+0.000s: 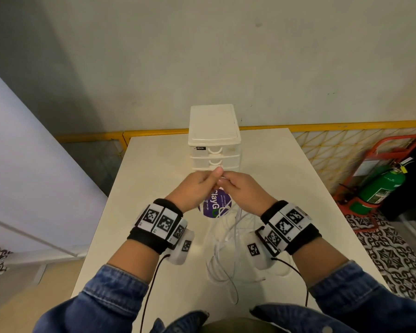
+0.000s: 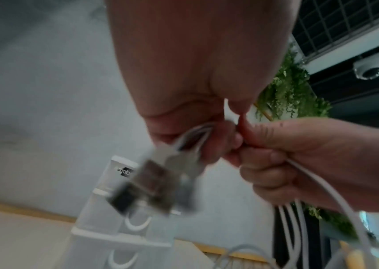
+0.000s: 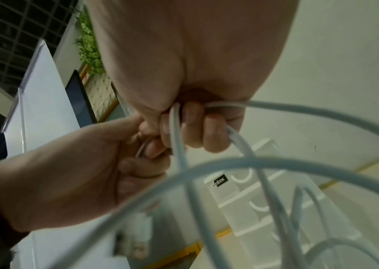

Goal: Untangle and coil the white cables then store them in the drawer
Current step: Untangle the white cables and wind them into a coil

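Pale walls back a white desk (image 1: pixel 154 164) with a yellow-edged mesh panel (image 1: pixel 327 150) behind it and a green fire extinguisher (image 1: pixel 380 186) in a red stand to the right. At the far end of the desk stands a small white drawer unit (image 1: pixel 214 138); 3 drawers show in the head view, all pushed in.

Both hands are raised together just in front of the unit. The left hand (image 1: pixel 197 188) has its grip clamped on several strands of the white cables (image 1: pixel 228 246), with their plugs (image 2: pixel 158 183) dangling below its fingers; the plugs are blurred, so their type is hard to tell. The right hand (image 1: pixel 240 188) is curled round other strands of the same bundle, its fingertips touching the left hand's.

From the hands the cables hang down in loose, tangled loops onto the desk between the wrists. A round purple sticker (image 1: pixel 214 205) lies on the desk beneath the hands.
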